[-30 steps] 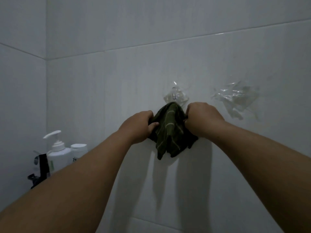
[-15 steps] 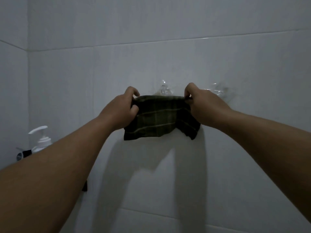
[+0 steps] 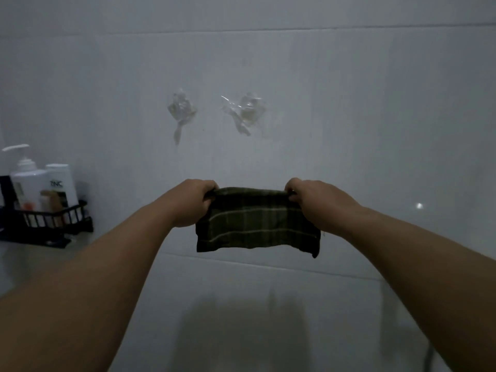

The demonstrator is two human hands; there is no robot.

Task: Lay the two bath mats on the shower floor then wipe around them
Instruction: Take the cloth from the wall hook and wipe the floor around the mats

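Observation:
A small dark green checked cloth (image 3: 255, 224) hangs spread flat in front of the white tiled wall. My left hand (image 3: 192, 202) pinches its upper left corner and my right hand (image 3: 314, 202) pinches its upper right corner. The cloth is held well below two clear plastic hooks, the left hook (image 3: 181, 110) and the right hook (image 3: 247, 110), which are stuck to the wall and bare. No bath mat and no shower floor are in view.
A black wire rack (image 3: 51, 221) is fixed to the wall at the left. It holds a white pump bottle (image 3: 25, 181) and a second white bottle (image 3: 60, 183). Grout lines cross the tiled wall (image 3: 375, 130).
The cloth came off the left hook, was stretched out between both hands, and has dropped below the hooks. The view has tilted down, so both hooks are now bare above the hands.

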